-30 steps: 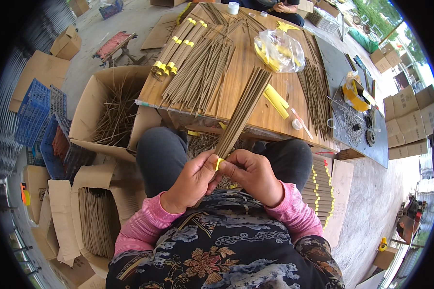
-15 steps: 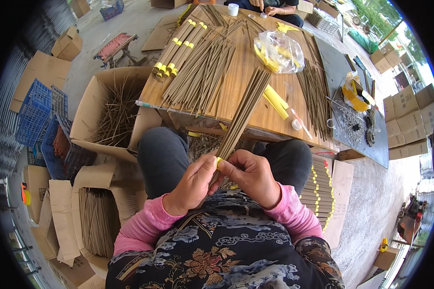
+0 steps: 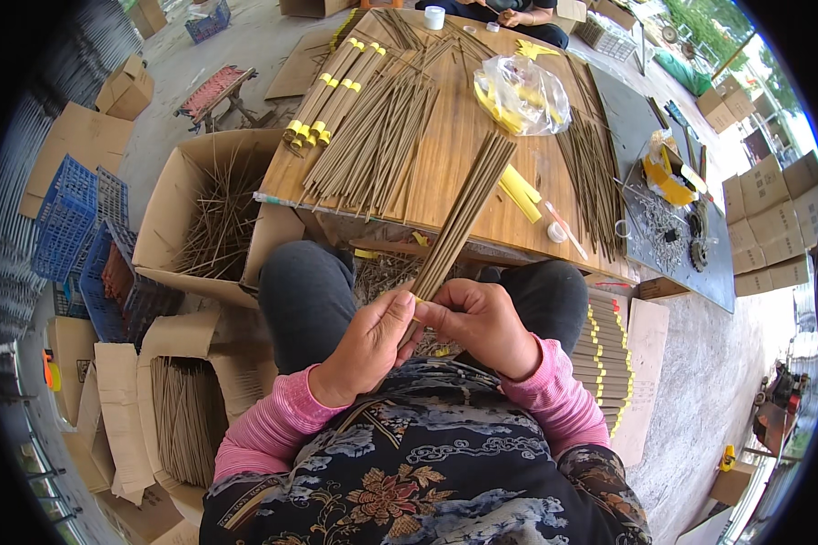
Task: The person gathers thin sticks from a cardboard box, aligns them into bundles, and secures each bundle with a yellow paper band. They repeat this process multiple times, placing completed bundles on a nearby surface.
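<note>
A bundle of thin brown incense sticks [image 3: 466, 204] slants up and away over the table's near edge. Its lower end is wrapped in my left hand [image 3: 368, 341], which is closed around it. My right hand [image 3: 488, 329] is closed too, its thumb and fingers pinching a yellow paper band [image 3: 417, 307] against the sticks. Only a sliver of that band shows between the two hands. Loose yellow paper strips [image 3: 520, 193] lie on the table just beyond the bundle, beside a small white round container [image 3: 555, 232].
The wooden table [image 3: 454, 109] bears loose sticks [image 3: 373, 150], yellow-banded bundles [image 3: 336, 91] and a plastic bag [image 3: 523, 95]. Cardboard boxes of sticks [image 3: 186, 422] stand at my left. More banded bundles [image 3: 609, 354] lie at my right. Another person's hands [image 3: 511, 16] are across the table.
The bundle has tilted slightly to the right. My right thumb has shifted a little, and less of the yellow band shows. The view has moved slightly.
</note>
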### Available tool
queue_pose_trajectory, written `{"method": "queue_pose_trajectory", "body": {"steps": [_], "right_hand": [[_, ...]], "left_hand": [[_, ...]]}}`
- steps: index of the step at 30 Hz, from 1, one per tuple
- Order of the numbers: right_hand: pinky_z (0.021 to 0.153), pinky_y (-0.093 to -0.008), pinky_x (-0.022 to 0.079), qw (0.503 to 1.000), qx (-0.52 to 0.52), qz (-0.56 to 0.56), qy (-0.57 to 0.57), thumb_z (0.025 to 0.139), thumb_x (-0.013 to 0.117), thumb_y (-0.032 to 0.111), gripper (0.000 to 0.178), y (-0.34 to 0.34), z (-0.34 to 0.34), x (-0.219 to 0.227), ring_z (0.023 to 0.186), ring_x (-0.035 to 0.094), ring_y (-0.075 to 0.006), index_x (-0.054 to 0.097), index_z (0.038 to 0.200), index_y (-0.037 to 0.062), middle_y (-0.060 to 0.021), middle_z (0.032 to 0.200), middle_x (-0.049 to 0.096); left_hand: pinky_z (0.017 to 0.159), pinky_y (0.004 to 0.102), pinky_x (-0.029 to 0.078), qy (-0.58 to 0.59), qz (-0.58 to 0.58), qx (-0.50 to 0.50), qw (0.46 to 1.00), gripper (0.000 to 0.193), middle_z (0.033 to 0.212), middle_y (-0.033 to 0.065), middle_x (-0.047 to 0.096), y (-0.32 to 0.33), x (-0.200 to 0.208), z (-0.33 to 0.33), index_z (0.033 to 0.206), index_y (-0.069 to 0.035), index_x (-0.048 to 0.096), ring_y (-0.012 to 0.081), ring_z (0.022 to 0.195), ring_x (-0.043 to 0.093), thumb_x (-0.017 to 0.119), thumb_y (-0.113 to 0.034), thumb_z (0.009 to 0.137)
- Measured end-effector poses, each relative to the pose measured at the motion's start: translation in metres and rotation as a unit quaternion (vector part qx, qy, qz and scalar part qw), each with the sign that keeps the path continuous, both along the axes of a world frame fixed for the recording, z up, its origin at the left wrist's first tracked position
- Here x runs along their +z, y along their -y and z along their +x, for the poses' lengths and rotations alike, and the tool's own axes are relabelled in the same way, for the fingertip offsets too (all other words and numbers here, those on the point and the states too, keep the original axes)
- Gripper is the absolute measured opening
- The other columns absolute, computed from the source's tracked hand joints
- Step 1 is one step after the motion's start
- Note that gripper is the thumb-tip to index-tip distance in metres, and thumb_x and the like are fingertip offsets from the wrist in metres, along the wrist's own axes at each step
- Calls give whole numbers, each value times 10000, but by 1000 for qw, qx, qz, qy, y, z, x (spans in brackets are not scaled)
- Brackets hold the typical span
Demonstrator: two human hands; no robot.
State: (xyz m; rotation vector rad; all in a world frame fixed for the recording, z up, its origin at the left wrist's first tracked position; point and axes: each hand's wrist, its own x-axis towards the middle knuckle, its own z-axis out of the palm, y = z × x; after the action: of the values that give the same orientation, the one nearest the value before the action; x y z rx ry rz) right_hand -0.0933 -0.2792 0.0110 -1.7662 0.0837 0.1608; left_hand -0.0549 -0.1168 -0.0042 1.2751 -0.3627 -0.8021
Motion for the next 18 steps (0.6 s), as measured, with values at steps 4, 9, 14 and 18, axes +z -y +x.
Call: {"method": "queue_pose_trajectory", "body": {"steps": [4,9,14,18], "right_hand": [[450,-212,374,998,19,48,-20,835,620,243,285,4,1,2,516,445,-50,581,740,-22,-10,563,513],[457,-202,373,997,29,64,-12,839,616,237,279,5,2,-2,528,443,-45,573,748,-23,-1,572,514],[488,-203,390,997,42,62,-8,841,615,205,253,7,1,-2,579,464,-36,560,745,-22,-13,601,555],[521,-209,411,995,44,91,23,832,626,188,231,7,0,-8,624,496,-40,557,753,-18,-32,636,598]], "left_hand": [[443,166,336,-45,-15,4,999,339,671,-1,459,1,7,0,1040,-10,483,45,526,395,295,-283,970],[434,173,338,-90,-31,0,995,329,663,17,478,-1,2,2,942,-22,489,57,500,408,315,-300,963],[424,178,342,-140,-48,16,989,317,660,28,496,0,1,1,884,-32,490,64,485,424,341,-301,956],[421,178,345,-157,-55,24,986,310,662,28,498,0,3,-1,875,-33,492,62,484,427,353,-299,953]]}}
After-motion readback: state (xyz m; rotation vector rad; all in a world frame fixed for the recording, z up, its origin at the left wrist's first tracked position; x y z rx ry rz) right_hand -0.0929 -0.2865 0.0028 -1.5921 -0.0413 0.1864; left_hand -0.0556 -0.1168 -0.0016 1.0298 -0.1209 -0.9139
